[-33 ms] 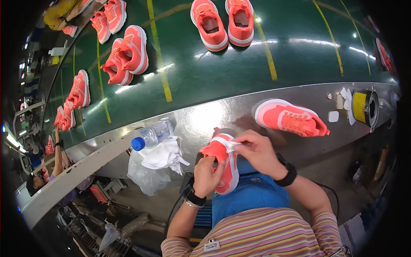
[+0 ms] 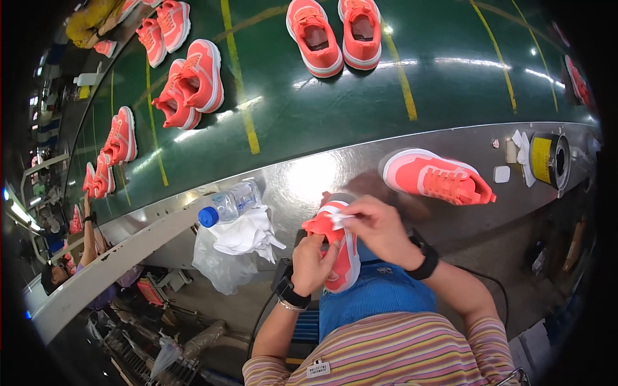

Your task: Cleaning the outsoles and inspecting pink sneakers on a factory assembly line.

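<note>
A coral sneaker [image 2: 349, 257] with a white sole is held in front of me, its toe toward the metal ledge. My left hand [image 2: 311, 265] grips it at the opening, fingers partly inside and thumb across the collar. Pinched in my right hand [image 2: 383, 233] is a small white cloth [image 2: 337, 219], which lies against the sneaker's upper near the tongue. The laces of this sneaker cannot be made out. A second coral sneaker [image 2: 438, 177], laced in orange, sits on the ledge to the right.
Several coral sneakers [image 2: 205, 76] stand on a green conveyor belt [image 2: 302, 119] beyond the ledge. At left are a blue-capped bottle [image 2: 233, 202], white cloths [image 2: 250, 235], a plastic bag [image 2: 222, 269] and a slanting metal bar [image 2: 122, 267]. A yellow-labelled can [image 2: 544, 161] lies far right.
My right hand has shifted slightly left with the cloth, from the sneaker's side toward the tongue. The left hand keeps its hold.
</note>
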Demonstrator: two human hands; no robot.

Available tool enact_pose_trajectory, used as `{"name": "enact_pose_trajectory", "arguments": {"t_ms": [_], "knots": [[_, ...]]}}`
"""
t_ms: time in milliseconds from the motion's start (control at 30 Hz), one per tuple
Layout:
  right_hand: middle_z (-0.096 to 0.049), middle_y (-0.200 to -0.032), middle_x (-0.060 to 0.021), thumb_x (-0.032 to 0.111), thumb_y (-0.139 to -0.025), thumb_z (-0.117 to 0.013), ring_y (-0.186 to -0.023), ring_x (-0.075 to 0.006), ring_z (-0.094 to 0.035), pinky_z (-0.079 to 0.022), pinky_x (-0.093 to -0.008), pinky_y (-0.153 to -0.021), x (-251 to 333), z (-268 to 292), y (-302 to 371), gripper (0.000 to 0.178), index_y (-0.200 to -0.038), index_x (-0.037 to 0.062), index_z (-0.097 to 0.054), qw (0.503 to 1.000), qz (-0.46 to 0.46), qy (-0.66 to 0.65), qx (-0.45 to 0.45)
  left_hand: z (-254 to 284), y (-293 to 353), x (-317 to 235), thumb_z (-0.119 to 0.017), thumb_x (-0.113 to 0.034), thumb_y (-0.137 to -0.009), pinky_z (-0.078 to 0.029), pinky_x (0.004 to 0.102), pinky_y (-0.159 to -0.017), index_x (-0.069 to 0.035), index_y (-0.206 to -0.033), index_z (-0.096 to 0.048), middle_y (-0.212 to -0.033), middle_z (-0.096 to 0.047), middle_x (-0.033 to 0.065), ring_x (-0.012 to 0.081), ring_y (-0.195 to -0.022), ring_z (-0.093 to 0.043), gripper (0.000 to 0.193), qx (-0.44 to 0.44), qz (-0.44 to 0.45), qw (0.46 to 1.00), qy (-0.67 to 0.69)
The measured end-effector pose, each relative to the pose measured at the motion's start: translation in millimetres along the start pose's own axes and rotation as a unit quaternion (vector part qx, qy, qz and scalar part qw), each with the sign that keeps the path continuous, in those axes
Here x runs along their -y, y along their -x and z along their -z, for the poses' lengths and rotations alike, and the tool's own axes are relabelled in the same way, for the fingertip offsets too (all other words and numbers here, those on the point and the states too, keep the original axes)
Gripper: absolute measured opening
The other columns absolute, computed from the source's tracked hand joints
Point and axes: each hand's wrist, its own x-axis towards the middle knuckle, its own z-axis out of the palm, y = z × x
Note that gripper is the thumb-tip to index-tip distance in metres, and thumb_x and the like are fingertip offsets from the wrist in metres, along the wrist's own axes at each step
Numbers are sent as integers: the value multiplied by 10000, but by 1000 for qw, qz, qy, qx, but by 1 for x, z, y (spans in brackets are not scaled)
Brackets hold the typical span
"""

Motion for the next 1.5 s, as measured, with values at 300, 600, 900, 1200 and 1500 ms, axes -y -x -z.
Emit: {"name": "enact_pose_trajectory", "arguments": {"t_ms": [300, 600, 900, 1200, 1500], "knots": [[-509, -801, -141, 48, -795, -540, -752, -340, -548, -448, -420, -645, -6, 32, 21, 65, -843, 12, -565, 912, -30, 388, 129, 6, -2, -4, -605, -205, -817, -451, 394, -549, -26, -827, -589, -634, -588, 150, 315, -596, -598, 180, 11, 1, 1000, 10], [-507, -775, -122, 31, -804, -569, -713, -298, -533, -425, -355, -616, -29, -6, 18, 43, -843, 20, -583, 969, 172, 177, -18, 10, -10, 9, -513, -221, -906, -438, 374, -506, 1, -772, -554, -590, -564, 171, 324, -549, -597, 263, 34, -27, 997, 59], [-524, -787, -124, 61, -808, -568, -732, -315, -536, -434, -362, -644, -10, 5, 42, 71, -867, 30, -592, 988, 61, 131, -53, 12, -5, 22, -508, -245, -910, -405, 358, -517, 20, -747, -537, -592, -525, 174, 288, -530, -528, 313, 21, -11, 999, 39], [-537, -795, -125, 45, -789, -583, -757, -319, -545, -439, -379, -677, -54, 12, 98, 48, -834, 34, -594, 969, 87, 201, 115, 21, -11, 13, -487, -244, -923, -399, 302, -542, 34, -739, -552, -604, -538, 98, 137, -553, -476, 340, -16, 4, 996, 84], [-511, -747, -24, 45, -809, -612, -596, -76, -451, -373, -221, -553, -19, 67, 104, 67, -862, 7, -598, 989, 16, 89, -120, 32, -41, 0, -486, -230, -920, -394, 260, -563, 35, -716, -564, -646, -549, 20, 84, -605, -469, 344, -32, 16, 976, 217]]}}
